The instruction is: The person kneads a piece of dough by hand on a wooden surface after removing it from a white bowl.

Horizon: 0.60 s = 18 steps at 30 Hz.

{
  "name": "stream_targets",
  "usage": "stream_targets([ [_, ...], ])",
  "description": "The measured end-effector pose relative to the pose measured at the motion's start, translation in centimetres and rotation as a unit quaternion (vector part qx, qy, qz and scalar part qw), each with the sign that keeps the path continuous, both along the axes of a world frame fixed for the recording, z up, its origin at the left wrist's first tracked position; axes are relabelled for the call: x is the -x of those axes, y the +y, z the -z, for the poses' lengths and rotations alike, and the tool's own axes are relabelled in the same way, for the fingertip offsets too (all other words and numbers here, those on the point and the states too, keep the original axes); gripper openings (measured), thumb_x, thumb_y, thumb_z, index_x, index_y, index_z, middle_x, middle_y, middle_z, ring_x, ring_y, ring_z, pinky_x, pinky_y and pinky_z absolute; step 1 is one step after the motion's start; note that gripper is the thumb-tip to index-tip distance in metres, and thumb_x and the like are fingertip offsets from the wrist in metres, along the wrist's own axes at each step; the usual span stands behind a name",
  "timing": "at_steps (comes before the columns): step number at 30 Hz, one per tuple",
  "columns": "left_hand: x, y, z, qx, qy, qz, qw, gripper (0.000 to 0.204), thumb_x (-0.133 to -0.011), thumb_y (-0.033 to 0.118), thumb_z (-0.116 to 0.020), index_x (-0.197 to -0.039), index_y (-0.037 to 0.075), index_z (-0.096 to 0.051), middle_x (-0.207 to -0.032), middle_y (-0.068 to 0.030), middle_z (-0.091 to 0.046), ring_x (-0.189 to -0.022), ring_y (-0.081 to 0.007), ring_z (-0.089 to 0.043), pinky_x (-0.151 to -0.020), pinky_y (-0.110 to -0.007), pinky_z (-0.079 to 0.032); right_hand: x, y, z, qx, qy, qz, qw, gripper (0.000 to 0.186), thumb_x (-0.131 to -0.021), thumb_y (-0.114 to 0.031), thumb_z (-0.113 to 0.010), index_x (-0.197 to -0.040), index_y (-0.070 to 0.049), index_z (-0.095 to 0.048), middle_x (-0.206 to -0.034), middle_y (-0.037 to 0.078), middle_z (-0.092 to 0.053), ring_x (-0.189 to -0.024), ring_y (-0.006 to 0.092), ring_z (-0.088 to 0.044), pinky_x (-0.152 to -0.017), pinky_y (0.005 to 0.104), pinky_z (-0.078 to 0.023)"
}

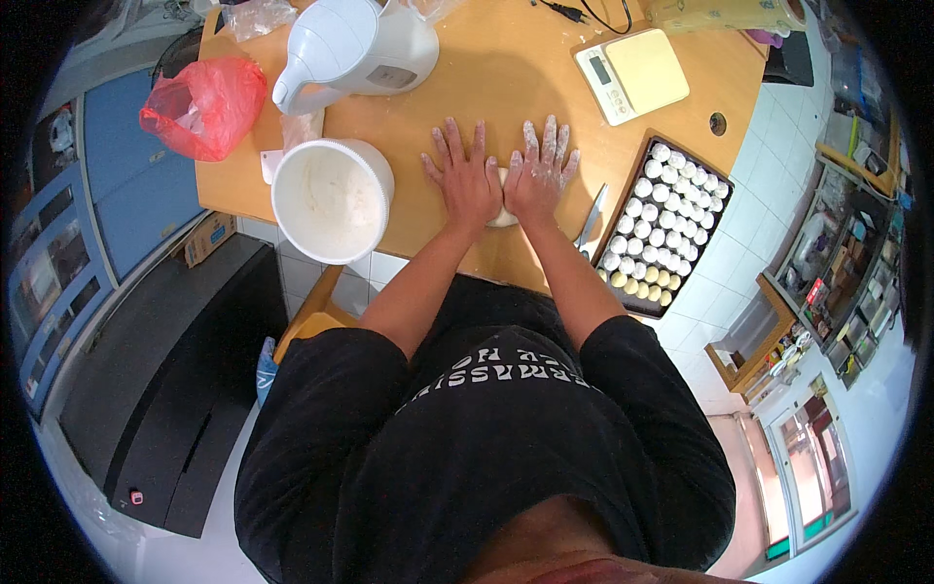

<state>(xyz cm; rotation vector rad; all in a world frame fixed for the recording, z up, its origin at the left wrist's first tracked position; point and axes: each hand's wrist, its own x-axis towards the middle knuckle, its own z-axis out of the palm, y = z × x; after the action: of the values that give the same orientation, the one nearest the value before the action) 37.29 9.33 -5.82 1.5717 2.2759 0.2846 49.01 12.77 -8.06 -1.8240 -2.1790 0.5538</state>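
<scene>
A pale lump of dough lies on the wooden table near its front edge, mostly covered by my palms. My left hand presses on its left side, with the fingers spread and pointing away from me. On the dough's right side rests my right hand, its fingers also stretched out and whitened with flour. The two hands nearly meet at the thumbs. Just right of my right hand lies a pair of scissors, partly out over the table edge.
A dark tray of small dough balls, mostly white and some yellowish, sits at the right edge. Behind it stands a kitchen scale. To the left are a white tub, a white electric kettle and a red plastic bag.
</scene>
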Motion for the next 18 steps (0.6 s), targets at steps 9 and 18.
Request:
stream_targets([
  [9, 0.8, 4.8, 0.0, -0.117, -0.041, -0.01, 0.992, 0.049, -0.1, 0.032, -0.049, -0.143, 0.011, -0.061, -0.16, -0.0252, -0.041, -0.15, -0.047, -0.033, -0.119, -0.07, -0.015, 0.5, 5.6, -1.3, -0.065, 0.111, 0.011, 0.992, 0.04, -0.097, -0.031, -0.063, -0.131, -0.01, -0.069, -0.151, 0.019, -0.055, -0.143, 0.0361, -0.048, -0.118, 0.0574, -0.033],
  [18, -0.3, 6.5, -3.9, -0.27, -0.264, -0.024, 0.926, 0.041, -0.108, 0.027, -0.04, -0.12, 0.003, -0.071, -0.115, -0.0191, -0.072, -0.11, -0.041, -0.065, -0.099, -0.048, -0.047, -2.2, 6.9, -6.3, 0.152, 0.378, 0.083, 0.909, 0.033, -0.1, -0.027, -0.061, -0.123, -0.005, -0.071, -0.103, 0.013, -0.075, -0.096, 0.0228, -0.072, -0.089, 0.0385, -0.054],
])
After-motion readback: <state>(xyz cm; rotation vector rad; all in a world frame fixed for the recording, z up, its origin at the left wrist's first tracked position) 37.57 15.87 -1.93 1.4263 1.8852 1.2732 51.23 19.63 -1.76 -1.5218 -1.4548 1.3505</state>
